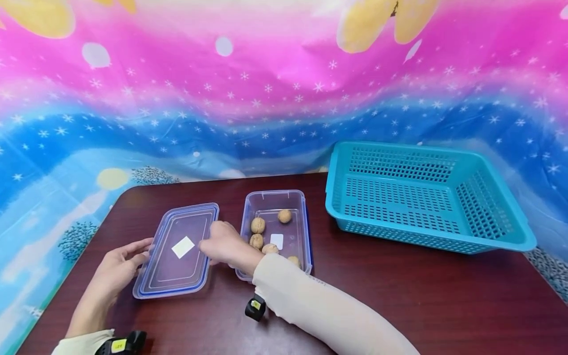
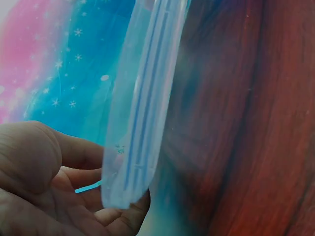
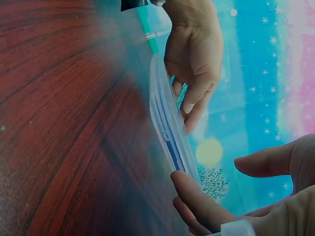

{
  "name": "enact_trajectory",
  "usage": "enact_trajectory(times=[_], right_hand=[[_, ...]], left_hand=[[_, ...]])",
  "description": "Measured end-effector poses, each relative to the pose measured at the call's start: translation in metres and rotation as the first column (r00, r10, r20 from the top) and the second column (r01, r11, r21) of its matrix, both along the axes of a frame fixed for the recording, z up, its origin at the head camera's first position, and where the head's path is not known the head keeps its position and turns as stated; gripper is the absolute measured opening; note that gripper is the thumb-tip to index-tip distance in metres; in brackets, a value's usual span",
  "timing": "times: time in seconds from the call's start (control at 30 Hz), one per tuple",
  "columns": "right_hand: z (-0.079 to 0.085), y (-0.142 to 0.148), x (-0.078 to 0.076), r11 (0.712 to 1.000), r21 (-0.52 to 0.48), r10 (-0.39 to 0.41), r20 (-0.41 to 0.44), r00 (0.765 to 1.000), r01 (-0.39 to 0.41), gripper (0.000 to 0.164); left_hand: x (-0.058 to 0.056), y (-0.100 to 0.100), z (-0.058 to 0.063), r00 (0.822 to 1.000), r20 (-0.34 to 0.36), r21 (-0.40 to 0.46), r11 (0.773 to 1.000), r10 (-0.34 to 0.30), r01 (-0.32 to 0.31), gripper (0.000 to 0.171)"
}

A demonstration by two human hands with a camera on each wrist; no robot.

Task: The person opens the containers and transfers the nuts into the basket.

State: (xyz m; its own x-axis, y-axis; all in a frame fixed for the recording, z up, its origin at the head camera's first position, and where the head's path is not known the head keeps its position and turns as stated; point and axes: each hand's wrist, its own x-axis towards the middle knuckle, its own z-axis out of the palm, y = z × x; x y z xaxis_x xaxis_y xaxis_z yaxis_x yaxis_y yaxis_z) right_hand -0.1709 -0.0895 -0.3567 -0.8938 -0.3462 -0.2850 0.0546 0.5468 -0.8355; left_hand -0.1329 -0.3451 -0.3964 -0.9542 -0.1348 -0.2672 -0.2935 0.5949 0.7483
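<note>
Several walnuts (image 1: 258, 225) in box (image 1: 275, 201) near basket (image 1: 426, 231), sleeve (image 1: 310, 301) in front, left fingers (image 2: 132, 216) around lid (image 1: 177, 268), right fingers (image 3: 199, 201) wide

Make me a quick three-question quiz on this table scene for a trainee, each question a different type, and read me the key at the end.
1. Short answer: In the right wrist view, is the thumb of the right hand touching the lid or apart from it?
2. True or false: The lid is fitted on the container that holds the walnuts.
3. Multiple choice: In the head view, what stands to the right of the container? A) the lid; B) the teal basket; C) the right hand.

Key: 1. Apart. 2. False; the lid is off the container. 3. B.
</note>
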Motion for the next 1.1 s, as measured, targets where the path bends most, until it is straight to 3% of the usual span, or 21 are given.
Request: enact_trajectory(times=[0.33, 0.53, 0.63, 0.73, 0.8, 1.1], right_hand=[[-0.003, -0.006, -0.001, 0.999, 0.047, -0.013, 0.004, 1.000, 0.013, 0.017], [-0.004, -0.008, -0.002, 0.998, 0.059, 0.008, -0.003, 1.000, -0.008, 0.023], [-0.004, -0.008, -0.001, 0.997, 0.079, 0.024, -0.023, 0.999, -0.022, 0.005], [-0.003, -0.009, 0.000, 0.993, 0.115, 0.034, -0.032, 0.999, -0.031, 0.053], [-0.003, -0.009, 0.001, 0.991, 0.132, 0.037, -0.030, 0.999, -0.033, 0.076], [-0.003, -0.011, 0.000, 0.983, 0.177, 0.054, -0.031, 0.998, -0.048, 0.081]], left_hand=[[-0.005, 0.005, -0.006, 1.000, -0.002, -0.088, 0.996, -0.002, 0.002, 0.051], [-0.006, 0.006, -0.010, 1.000, 0.015, -0.089, 0.996, -0.001, 0.003, 0.052], [-0.006, 0.006, -0.011, 1.000, 0.010, -0.087, 0.996, 0.003, -0.002, 0.051], [-0.006, 0.007, -0.011, 1.000, 0.012, -0.089, 0.996, 0.009, -0.008, 0.051], [-0.006, 0.008, -0.011, 1.000, 0.018, -0.090, 0.996, 0.014, -0.013, 0.052], [-0.006, 0.010, -0.008, 0.999, 0.023, -0.098, 0.995, 0.022, -0.020, 0.055]])
